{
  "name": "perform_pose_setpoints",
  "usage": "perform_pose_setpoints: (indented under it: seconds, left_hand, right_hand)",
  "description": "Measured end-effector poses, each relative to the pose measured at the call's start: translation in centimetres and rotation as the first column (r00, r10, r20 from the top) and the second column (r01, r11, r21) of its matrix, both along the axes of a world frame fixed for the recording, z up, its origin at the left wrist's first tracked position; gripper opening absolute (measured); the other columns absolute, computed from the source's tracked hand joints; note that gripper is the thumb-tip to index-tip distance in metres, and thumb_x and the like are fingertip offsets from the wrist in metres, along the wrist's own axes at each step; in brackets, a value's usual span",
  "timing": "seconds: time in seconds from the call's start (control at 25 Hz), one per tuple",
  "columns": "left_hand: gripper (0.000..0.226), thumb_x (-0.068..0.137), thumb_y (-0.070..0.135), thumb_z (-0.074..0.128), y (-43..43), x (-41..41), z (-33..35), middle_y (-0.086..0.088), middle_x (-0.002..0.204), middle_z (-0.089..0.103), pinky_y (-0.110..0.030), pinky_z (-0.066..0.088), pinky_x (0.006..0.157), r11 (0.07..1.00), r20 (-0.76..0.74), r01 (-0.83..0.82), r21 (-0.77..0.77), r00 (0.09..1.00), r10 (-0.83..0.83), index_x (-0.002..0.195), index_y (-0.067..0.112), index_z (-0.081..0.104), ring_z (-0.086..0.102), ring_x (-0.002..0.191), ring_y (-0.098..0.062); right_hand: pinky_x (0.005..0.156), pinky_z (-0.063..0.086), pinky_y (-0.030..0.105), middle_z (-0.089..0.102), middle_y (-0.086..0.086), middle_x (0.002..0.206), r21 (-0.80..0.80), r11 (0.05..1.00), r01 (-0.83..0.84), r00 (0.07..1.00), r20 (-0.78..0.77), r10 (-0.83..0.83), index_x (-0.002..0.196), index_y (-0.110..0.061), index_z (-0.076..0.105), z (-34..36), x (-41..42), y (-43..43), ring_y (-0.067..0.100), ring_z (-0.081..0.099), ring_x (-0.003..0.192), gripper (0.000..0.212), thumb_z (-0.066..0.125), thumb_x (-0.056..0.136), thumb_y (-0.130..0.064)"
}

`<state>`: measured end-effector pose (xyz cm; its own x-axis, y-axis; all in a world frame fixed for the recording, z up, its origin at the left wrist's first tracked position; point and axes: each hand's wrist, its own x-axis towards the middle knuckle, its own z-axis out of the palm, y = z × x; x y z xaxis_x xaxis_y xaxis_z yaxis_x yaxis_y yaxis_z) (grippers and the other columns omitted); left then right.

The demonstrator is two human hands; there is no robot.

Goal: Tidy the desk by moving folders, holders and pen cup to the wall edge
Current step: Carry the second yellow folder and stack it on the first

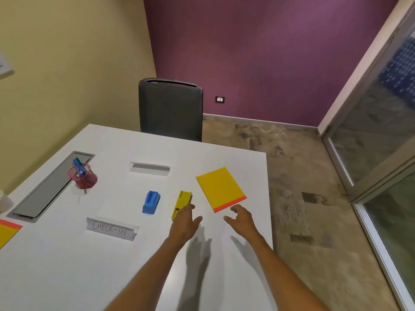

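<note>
The white desk [67,265] ran from you toward the beige wall [67,63] on your left, so everything had to travel leftward. The yellow folder [220,188] lay flat near the desk's right edge, well apart from that wall, its long axis running diagonally away from you and to the left, its red-edged short side nearest you. Your right hand [241,217] hovered just short of that red edge, fingers loosely spread and curled, holding nothing; it was the nearer hand for the folder. The yellow holder [181,204], long and narrow, pointed away from you with a slight rightward lean. Your left hand [185,222] lay over its near end, fingers extended; whether it gripped, you could not tell. The pen cup [83,177] stood far left, beside the grey cable tray [45,194].
</note>
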<state>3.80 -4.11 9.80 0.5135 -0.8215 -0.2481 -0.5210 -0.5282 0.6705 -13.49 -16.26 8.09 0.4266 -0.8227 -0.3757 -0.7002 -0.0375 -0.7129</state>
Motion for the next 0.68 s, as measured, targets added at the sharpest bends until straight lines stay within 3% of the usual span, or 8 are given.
perform_pose_setpoints:
  seconds: [0.32,0.56,0.68]
  left_hand:
    - [0.06,0.092,0.03,0.066,-5.2,0.5,-4.0,-0.012,0.145,0.052,-0.037,0.043,0.108,0.997,-0.109,0.058,0.059,0.993,-0.052,0.144,0.008,0.044,0.051,0.132,-0.027]
    - [0.064,0.09,0.026,0.069,-9.5,2.4,-9.1,-0.014,0.146,0.052,-0.037,0.043,0.106,0.997,-0.235,-0.016,0.076,0.971,0.034,0.146,0.009,0.043,0.052,0.132,-0.029]
    - [0.064,0.09,0.022,0.068,-11.9,2.8,-10.6,-0.014,0.148,0.049,-0.038,0.041,0.107,0.998,-0.285,-0.056,0.036,0.956,0.064,0.146,0.007,0.041,0.051,0.134,-0.028]
  right_hand:
    - [0.101,0.044,0.037,0.053,0.013,0.136,0.008,0.999,0.047,0.994,-0.099,-0.046,0.13,-0.01,0.048,-2.4,-1.1,-6.0,0.03,0.053,0.123,0.053,0.069,0.087,-0.033]
    - [0.097,0.044,0.036,0.058,0.016,0.131,-0.019,0.998,0.054,0.991,-0.122,-0.056,0.128,-0.006,0.051,-6.8,1.3,-11.8,0.032,0.054,0.121,0.054,0.073,0.084,-0.028]
    - [0.099,0.042,0.036,0.054,0.017,0.134,-0.023,0.999,0.038,0.988,-0.15,-0.041,0.136,-0.004,0.045,-9.3,2.5,-13.8,0.032,0.051,0.124,0.065,0.073,0.083,-0.029]
